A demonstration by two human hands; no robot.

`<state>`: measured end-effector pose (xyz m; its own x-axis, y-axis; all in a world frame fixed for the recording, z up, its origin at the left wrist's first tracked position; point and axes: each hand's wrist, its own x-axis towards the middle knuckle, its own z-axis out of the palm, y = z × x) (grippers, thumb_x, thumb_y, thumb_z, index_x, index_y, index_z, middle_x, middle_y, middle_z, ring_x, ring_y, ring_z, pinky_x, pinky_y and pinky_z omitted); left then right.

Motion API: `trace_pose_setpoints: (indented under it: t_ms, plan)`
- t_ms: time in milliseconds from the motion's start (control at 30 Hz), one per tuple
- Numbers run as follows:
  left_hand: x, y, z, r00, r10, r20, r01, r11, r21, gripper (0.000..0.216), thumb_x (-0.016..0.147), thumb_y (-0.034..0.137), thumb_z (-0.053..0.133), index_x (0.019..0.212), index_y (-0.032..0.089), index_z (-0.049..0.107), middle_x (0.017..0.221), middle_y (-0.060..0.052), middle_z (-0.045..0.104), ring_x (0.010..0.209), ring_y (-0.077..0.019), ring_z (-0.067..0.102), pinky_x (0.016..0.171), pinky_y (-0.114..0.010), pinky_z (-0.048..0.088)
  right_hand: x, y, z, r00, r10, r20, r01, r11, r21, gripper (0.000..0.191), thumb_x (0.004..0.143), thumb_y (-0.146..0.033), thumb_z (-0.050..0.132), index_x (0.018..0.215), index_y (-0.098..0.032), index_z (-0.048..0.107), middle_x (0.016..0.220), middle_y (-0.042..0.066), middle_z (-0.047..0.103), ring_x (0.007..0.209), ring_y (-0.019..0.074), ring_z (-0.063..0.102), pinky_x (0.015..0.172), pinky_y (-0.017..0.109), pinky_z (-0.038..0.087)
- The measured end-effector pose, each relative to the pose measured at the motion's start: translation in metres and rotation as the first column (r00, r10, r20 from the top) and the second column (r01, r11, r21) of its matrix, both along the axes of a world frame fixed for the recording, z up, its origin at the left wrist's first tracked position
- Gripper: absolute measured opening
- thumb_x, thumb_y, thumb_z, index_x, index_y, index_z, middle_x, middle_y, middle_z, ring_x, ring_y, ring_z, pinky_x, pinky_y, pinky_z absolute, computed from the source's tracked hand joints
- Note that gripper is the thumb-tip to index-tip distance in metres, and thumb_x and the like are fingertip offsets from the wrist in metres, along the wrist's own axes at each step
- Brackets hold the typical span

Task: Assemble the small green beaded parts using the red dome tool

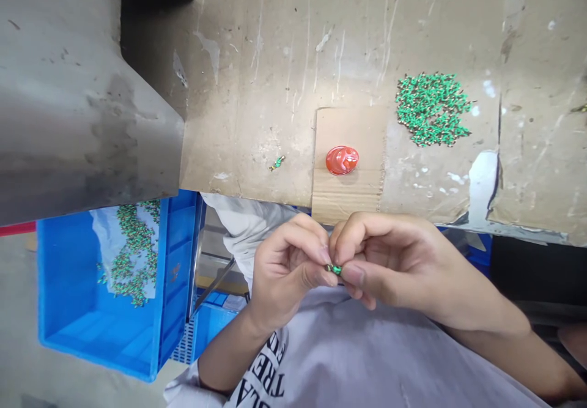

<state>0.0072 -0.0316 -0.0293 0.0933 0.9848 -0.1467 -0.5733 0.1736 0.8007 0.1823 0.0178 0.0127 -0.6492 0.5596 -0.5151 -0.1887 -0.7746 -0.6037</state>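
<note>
Between the fingertips of both hands, in front of my chest, is a small green part with metallic ends (336,270). My left hand (293,261) pinches its left end between thumb and forefinger. The thumb and fingers of my right hand (389,261) close on its right end, and much of the part is covered. Just beyond the hands, a small red dish (342,160) with a glossy surface rests on a cardboard piece (348,129). A few similar green parts (277,163) lie on the table left of the cardboard.
A pile of similar green parts (432,109) lies on the worn table (275,59) at right. Below the table's left side, a blue bin (101,334) holds many more on a white sheet. A grey metal housing (87,90) blocks the upper left.
</note>
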Motion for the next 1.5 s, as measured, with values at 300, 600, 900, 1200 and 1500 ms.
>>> trace_pose_setpoints:
  t_ms: [300, 600, 900, 1200, 1500]
  plan:
    - [0.000, -0.001, 0.000, 0.999, -0.020, 0.027, 0.021, 1.000, -0.022, 0.014, 0.092, 0.023, 0.088, 0.102, 0.025, 0.078, 0.092, 0.002, 0.064, 0.071, -0.0080, 0.061, 0.067, -0.019, 0.055, 0.002, -0.004, -0.011, 0.996, -0.065, -0.053, 0.065, 0.998, -0.011, 0.022, 0.091, -0.030, 0.089, 0.088, -0.017, 0.072, 0.067, -0.001, 0.069, 0.054, 0.0081, 0.061, 0.049, 0.015, 0.052]
    - [0.000, 0.000, 0.003, 0.999, -0.025, -0.035, 0.026, 1.000, 0.001, 0.012, 0.094, 0.017, 0.085, 0.101, 0.023, 0.078, 0.091, -0.001, 0.069, 0.082, -0.0100, 0.067, 0.074, -0.018, 0.056, 0.003, 0.002, -0.007, 0.989, -0.081, -0.127, 0.058, 0.982, -0.179, 0.028, 0.090, -0.037, 0.090, 0.085, -0.016, 0.074, 0.070, 0.000, 0.075, 0.041, 0.0051, 0.059, 0.037, 0.011, 0.047]
    - [0.002, -0.001, 0.003, 1.000, -0.001, -0.027, 0.002, 1.000, 0.022, 0.016, 0.092, 0.012, 0.085, 0.100, 0.023, 0.077, 0.091, 0.000, 0.072, 0.081, -0.0098, 0.068, 0.075, -0.017, 0.059, 0.004, 0.001, -0.008, 0.974, -0.080, -0.211, 0.013, 0.954, -0.300, 0.022, 0.096, -0.037, 0.084, 0.091, -0.018, 0.074, 0.068, 0.000, 0.078, 0.036, 0.0080, 0.061, 0.032, 0.012, 0.043]
    - [0.002, 0.000, 0.006, 0.983, 0.032, -0.182, -0.018, 0.997, 0.081, 0.009, 0.096, 0.019, 0.082, 0.102, 0.021, 0.076, 0.089, -0.002, 0.069, 0.076, -0.0114, 0.067, 0.065, -0.018, 0.056, 0.008, -0.005, -0.007, 0.987, -0.152, 0.049, 0.138, 0.967, 0.215, 0.016, 0.091, -0.026, 0.089, 0.091, -0.020, 0.075, 0.074, 0.002, 0.076, 0.063, 0.0132, 0.071, 0.058, 0.021, 0.059]
    - [0.000, -0.001, 0.006, 0.948, 0.066, -0.310, -0.016, 0.987, 0.161, 0.008, 0.095, 0.019, 0.083, 0.102, 0.020, 0.079, 0.089, -0.005, 0.072, 0.080, -0.0153, 0.070, 0.069, -0.022, 0.058, 0.012, -0.004, 0.000, 0.963, -0.153, 0.221, 0.043, 0.899, 0.436, 0.012, 0.092, -0.026, 0.087, 0.089, -0.022, 0.075, 0.074, 0.001, 0.074, 0.065, 0.0141, 0.067, 0.062, 0.023, 0.059]
